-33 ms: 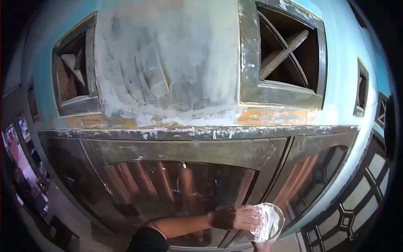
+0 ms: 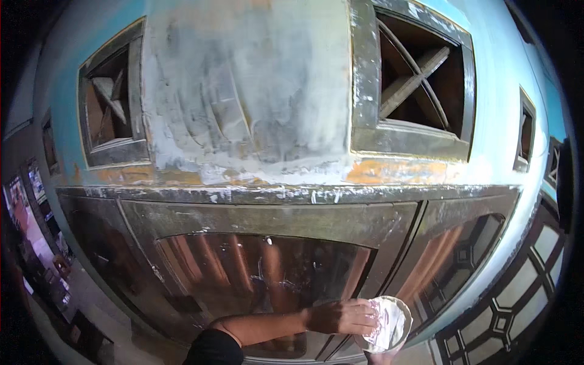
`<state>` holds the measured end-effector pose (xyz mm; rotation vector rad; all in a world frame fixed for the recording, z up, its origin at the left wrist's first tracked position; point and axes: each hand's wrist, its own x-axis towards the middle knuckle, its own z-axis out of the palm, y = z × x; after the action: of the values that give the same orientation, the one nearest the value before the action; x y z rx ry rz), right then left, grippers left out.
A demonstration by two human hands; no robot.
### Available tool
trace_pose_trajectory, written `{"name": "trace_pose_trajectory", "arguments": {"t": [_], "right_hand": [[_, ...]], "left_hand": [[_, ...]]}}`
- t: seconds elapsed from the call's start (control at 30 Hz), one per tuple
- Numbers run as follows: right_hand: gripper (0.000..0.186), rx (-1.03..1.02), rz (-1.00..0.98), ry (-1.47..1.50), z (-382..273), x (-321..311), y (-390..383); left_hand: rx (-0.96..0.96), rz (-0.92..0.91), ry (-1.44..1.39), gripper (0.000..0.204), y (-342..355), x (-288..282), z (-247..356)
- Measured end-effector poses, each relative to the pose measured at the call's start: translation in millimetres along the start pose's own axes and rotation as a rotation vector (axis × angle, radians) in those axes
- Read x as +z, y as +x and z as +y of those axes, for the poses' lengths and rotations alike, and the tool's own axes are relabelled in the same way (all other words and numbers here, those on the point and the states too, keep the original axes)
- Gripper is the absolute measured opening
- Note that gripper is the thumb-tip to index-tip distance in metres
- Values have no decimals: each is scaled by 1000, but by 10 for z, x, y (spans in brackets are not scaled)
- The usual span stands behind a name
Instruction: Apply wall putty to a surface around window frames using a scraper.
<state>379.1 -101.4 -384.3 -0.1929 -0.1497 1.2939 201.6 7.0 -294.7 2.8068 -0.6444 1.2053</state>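
Note:
A round, shallow bowl (image 2: 398, 331) with white paste (image 2: 394, 317) inside is at the lower right. From the lower left, my left arm in a black sleeve reaches across to it. My left hand (image 2: 342, 317) is at the bowl's left side, its fingers bent over the rim and closed towards the paste. A pinkish, shiny patch shows by those fingertips; what they hold is hidden. Beneath the bowl, my right hand (image 2: 382, 357) supports it from below, mostly cut off by the lower edge. Both hands are in front of a dark wooden door or window panel with glass (image 2: 292, 267).
Above the panel runs a wooden ledge (image 2: 255, 194) spotted with white. Higher up, a patchy grey wall (image 2: 280, 91) lies between a left vent opening (image 2: 112, 100) and a right vent opening (image 2: 420, 76) with crossed slats. A patterned grille door (image 2: 502, 316) stands at the far right.
The view has shifted very slightly, so the wall and vents sit a little further right and lower. Both hands stay at the bowl.

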Motion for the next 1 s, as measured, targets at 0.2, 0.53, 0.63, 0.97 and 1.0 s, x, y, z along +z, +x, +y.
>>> {"name": "trace_pose_trajectory", "arguments": {"t": [0.2,0.53,0.63,0.97,1.0], "right_hand": [[69,60,-41,-38,97,132,264],[72,92,-22,-93,253,316,198],[73,86,-2,-94,286,300,165],[78,70,60,-91,404,311,-160],[78,55,49,-83,390,228,-161]], "left_hand": [[-46,-86,-66,37,20,-98,-50],[-92,37,-284,36,302,-444,78],[-304,-45,-637,34,567,-862,112],[-306,381,629,26,1778,-3561,422],[-287,383,890,28,1949,-3910,491]]}}
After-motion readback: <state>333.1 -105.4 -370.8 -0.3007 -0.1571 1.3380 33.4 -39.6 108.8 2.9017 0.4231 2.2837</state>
